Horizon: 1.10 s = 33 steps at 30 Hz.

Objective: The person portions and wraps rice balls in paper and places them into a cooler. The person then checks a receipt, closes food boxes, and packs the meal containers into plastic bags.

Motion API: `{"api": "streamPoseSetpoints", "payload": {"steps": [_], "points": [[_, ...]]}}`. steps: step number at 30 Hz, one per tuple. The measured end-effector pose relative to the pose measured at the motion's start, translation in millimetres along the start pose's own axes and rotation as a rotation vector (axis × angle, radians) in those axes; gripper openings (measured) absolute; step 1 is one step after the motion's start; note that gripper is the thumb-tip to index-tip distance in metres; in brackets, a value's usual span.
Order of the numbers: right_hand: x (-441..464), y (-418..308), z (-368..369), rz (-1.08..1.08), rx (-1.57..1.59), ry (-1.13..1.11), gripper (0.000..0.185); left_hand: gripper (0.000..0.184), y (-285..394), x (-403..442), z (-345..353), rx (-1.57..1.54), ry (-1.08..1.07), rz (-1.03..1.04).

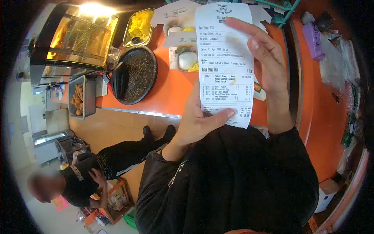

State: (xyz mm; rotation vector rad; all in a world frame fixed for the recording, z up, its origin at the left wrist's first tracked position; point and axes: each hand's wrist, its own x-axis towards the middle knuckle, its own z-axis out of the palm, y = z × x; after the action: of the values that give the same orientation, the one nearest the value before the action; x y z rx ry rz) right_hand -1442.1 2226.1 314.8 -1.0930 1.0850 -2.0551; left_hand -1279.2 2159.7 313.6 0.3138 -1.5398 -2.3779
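Note:
A long printed receipt (224, 78) hangs upright in front of me, its text facing my eyes. My left hand (204, 123) pinches the lower end, thumb across the front and fingers hidden behind the paper. My right hand (269, 58) is at the upper right edge, its index finger stretched over the top print and its thumb apart beside the edge; the other fingers are partly hidden. Just behind the receipt stand open paper food boxes, one with a white rice mound (187, 60) and yellow egg beside it.
On the orange counter (171, 89) are a dark stone mortar (138, 74) and a tray of yellow scrambled egg (139, 25). A lit display case (83, 35) and a fried chicken bin (78, 99) stand left. A co-worker (83, 179) is lower left. Plastic bags (335, 58) lie right.

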Motion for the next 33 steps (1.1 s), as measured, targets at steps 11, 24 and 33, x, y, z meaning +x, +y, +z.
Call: {"api": "streamPoseSetpoints", "payload": {"steps": [11,24,33], "points": [[2,-4,17,0.051,-0.067,0.019,0.045,0.058,5,-6,-8,0.018,-0.044,0.053],[6,17,44,0.034,-0.078,0.11,0.042,0.062,9,-19,-35,-0.075,0.016,0.073],[8,15,50,0.046,-0.12,0.153,0.043,0.057,11,-20,-43,-0.05,-0.043,0.077]]}}
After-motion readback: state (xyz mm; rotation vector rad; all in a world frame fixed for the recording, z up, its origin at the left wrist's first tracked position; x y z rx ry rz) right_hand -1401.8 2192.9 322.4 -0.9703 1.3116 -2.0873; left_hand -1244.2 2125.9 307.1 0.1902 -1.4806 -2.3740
